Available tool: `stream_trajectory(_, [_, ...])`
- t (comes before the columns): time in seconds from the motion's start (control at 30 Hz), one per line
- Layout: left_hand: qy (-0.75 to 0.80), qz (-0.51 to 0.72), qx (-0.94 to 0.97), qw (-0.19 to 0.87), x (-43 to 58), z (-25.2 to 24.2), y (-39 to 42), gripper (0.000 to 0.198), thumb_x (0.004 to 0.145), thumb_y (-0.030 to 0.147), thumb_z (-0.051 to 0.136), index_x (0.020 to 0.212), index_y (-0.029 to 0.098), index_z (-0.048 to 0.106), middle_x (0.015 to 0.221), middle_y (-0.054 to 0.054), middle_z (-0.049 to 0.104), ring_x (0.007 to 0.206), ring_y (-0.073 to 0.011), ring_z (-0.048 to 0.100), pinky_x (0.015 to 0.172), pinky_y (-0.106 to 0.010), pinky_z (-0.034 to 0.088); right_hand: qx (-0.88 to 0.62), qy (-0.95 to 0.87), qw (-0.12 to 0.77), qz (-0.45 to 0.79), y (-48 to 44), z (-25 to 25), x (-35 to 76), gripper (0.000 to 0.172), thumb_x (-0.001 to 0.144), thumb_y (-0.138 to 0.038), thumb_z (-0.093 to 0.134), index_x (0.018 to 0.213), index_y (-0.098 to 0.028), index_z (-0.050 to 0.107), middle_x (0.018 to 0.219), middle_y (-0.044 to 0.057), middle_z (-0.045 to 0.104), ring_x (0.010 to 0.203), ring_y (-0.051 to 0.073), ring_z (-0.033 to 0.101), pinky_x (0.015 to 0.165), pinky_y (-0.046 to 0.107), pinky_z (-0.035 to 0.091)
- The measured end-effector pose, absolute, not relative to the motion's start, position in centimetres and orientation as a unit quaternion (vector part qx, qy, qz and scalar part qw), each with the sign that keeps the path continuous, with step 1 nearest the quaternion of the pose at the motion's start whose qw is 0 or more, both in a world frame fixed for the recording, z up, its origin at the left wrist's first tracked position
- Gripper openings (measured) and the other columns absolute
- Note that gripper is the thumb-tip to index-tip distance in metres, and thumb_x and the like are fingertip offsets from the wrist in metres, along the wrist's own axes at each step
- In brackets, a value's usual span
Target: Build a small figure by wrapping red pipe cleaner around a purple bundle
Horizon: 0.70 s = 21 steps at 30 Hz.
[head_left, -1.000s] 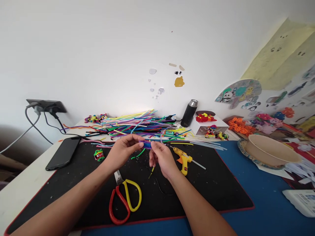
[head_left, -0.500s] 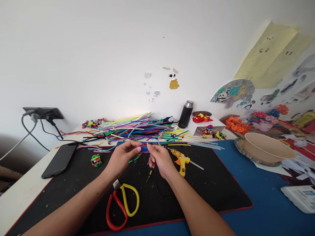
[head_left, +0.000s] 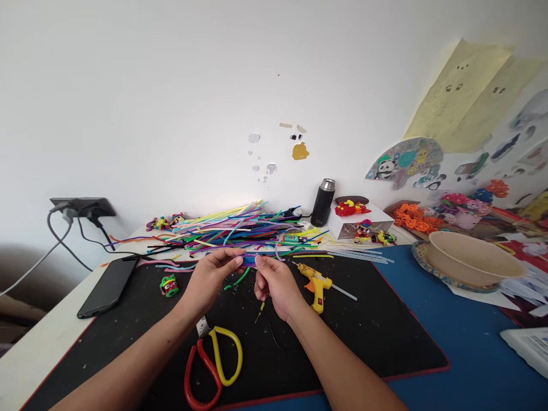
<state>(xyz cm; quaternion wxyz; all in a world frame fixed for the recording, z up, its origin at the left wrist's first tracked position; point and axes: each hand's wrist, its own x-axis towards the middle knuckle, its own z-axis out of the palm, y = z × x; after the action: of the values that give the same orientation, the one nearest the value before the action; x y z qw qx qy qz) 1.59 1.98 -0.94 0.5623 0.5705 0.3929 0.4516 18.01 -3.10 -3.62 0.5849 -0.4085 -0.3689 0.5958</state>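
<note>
My left hand (head_left: 216, 275) and my right hand (head_left: 276, 284) pinch a small blue and purple pipe-cleaner piece (head_left: 249, 261) between thumbs and fingers, held above the black mat. Its full shape is hidden behind the fingers. Just beneath lies a green pipe-cleaner piece (head_left: 238, 279) on the mat. A short yellow-green bit (head_left: 260, 312) and a thin black strand (head_left: 274, 335) are below my right hand. To its right rests a yellow glue gun (head_left: 317, 284) with a clear glue stick in its back. Scissors (head_left: 214, 365) with red and yellow handles lie near my left forearm.
A heap of coloured pipe cleaners (head_left: 231, 225) runs along the wall. The black mat (head_left: 363, 342) also bears a small red-green head figure (head_left: 169, 286). A phone (head_left: 107, 288) lies left; a black flask (head_left: 322, 204), a white box (head_left: 372, 220) and a beige bowl (head_left: 475, 260) stand right.
The camera view has shifted slightly. Both hands stay together on the blue and purple piece, and the yellow tip that stood up by my right thumb no longer shows.
</note>
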Motion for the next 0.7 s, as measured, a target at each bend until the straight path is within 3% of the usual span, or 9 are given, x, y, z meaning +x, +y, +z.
stream_trajectory(0.27, [0.381,0.460,0.545,0.588,1.60,-1.35,2.14,0.046,0.066,0.051,0.096,0.098,0.020,0.083,0.097,-0.006,0.079,0.082,-0.0202,0.068,0.081,-0.034,0.055,-0.397,-0.361,0.596,0.597,-3.06,-4.03,17.89,0.058,0.077,-0.073,0.081,0.075,-0.020,0.057,0.050,-0.010,0.045,0.039,0.009,0.047,0.041,0.022,0.028])
stream_trajectory(0.43, [0.343,0.484,0.488,0.640,1.96,-1.02,2.18,0.047,0.067,0.041,0.098,0.107,0.021,0.082,0.101,-0.004,0.078,0.091,-0.0178,0.067,0.085,-0.029,0.052,-0.406,-0.366,0.572,0.611,-3.09,-3.85,17.99,0.055,0.073,-0.065,0.087,0.095,-0.019,0.066,0.052,-0.011,0.049,0.039,0.010,0.049,0.041,0.021,0.029])
stream_trajectory(0.7, [0.325,0.449,0.419,0.719,1.90,-0.91,2.47,0.048,0.065,0.034,0.101,0.105,0.017,0.081,0.088,-0.004,0.076,0.076,-0.0152,0.066,0.074,-0.027,0.051,-0.442,-0.434,0.528,0.580,-3.15,-4.27,17.81,0.058,0.078,-0.070,0.080,0.098,-0.018,0.065,0.052,-0.009,0.054,0.037,0.011,0.053,0.037,0.021,0.032])
